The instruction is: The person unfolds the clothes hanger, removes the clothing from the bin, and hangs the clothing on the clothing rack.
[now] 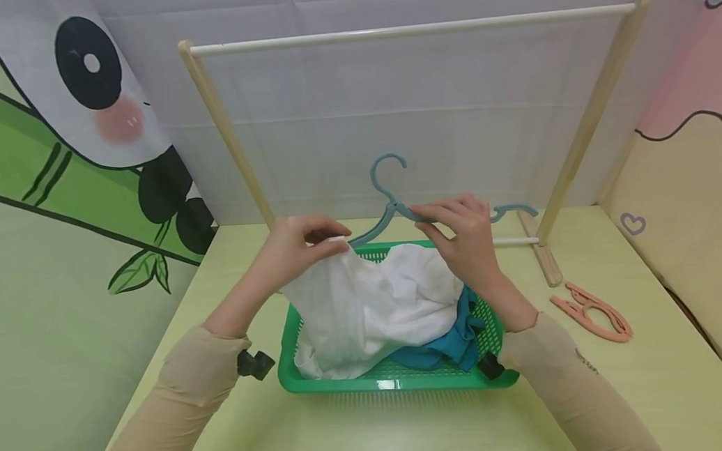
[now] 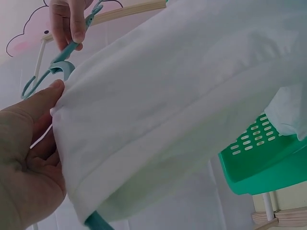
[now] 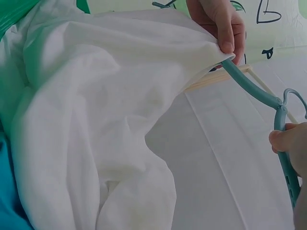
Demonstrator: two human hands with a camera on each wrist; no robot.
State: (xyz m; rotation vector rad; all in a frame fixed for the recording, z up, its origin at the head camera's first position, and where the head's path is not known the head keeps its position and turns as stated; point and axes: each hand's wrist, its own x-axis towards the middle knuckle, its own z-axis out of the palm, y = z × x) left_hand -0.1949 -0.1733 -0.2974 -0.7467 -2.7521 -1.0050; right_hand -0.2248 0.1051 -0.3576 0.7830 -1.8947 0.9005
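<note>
A teal plastic hanger (image 1: 383, 222) stands hook up behind the green basket (image 1: 397, 385). My right hand (image 1: 467, 239) pinches its right arm between thumb and fingers. At the other end, my left hand (image 1: 296, 247) pinches the edge of a white garment (image 1: 398, 300), with the hanger's left arm running inside the opening. The right wrist view shows the hanger (image 3: 252, 88) entering the cloth right under the left fingertips. Most of the white garment drapes into the basket, over a blue cloth (image 1: 441, 345).
A rack with a white bar (image 1: 410, 31) and wooden side posts (image 1: 592, 118) rises behind the basket. On the table (image 1: 407, 435), a folded orange hanger (image 1: 603, 317) lies to the right, near the rack's wooden foot (image 1: 546, 261). Printed cloth walls stand at both sides.
</note>
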